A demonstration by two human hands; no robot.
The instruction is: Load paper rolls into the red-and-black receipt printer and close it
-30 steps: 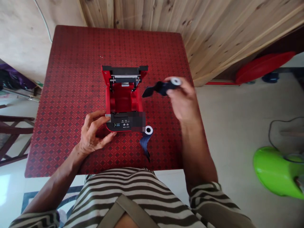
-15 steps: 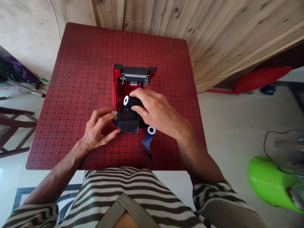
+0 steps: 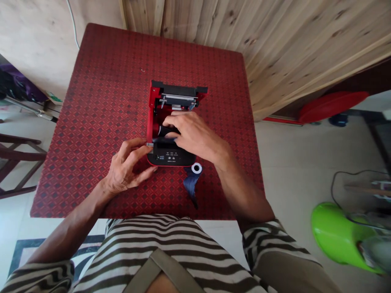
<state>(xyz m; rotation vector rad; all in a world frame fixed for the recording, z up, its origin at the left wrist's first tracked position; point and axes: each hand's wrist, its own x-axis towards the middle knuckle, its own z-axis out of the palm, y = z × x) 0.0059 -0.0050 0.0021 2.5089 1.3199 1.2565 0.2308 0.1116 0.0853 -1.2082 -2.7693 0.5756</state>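
A small red-and-black printer (image 3: 172, 158) stands on the table with its lid (image 3: 180, 90) raised at the back. My left hand (image 3: 126, 167) grips its front left corner, fingertips on top and thumb low at the front edge. In my right hand (image 3: 195, 136) is a black ribbon roll (image 3: 163, 131) on a white core, down inside the printer's red bay. My fingers cover most of that roll. A second roll (image 3: 196, 168) with a white core lies by the printer's front right corner, a loose dark strip (image 3: 191, 187) trailing from it towards me.
The table (image 3: 100, 101) has a red patterned cover and stands against a wooden plank wall (image 3: 207, 20). A wooden chair (image 3: 21, 156) is at the left. On the floor to the right is a bright green plastic object (image 3: 336, 236) near a dark cable (image 3: 334, 183).
My right hand has lowered the black roll from above the front panel into the bay, uncovering the panel's buttons. My left hand still grips the corner.
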